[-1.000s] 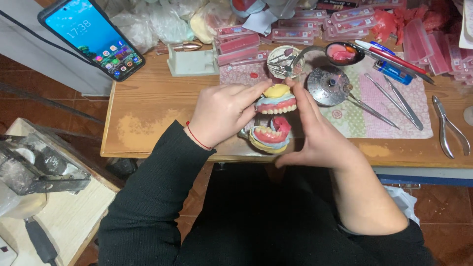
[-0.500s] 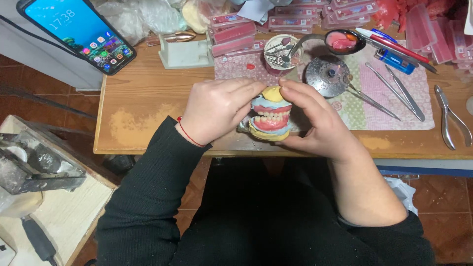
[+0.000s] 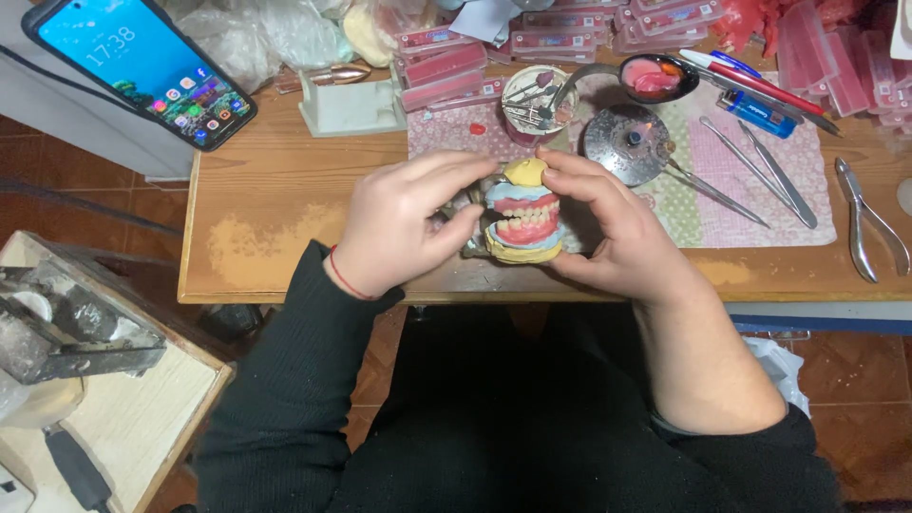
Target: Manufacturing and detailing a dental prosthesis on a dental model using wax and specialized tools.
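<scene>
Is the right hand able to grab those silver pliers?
Probably not yet: the right hand is holding the denture model. The pliers lie uncovered on the table's far right.

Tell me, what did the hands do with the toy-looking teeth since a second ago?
The denture model was open like a mouth; now its upper and lower teeth are closed together. The left hand and right hand keep holding it from both sides. The phone and metal tools stayed put.

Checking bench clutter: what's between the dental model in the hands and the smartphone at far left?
Head view: only the left hand and bare wooden table lie between the dental model and the smartphone.
</scene>
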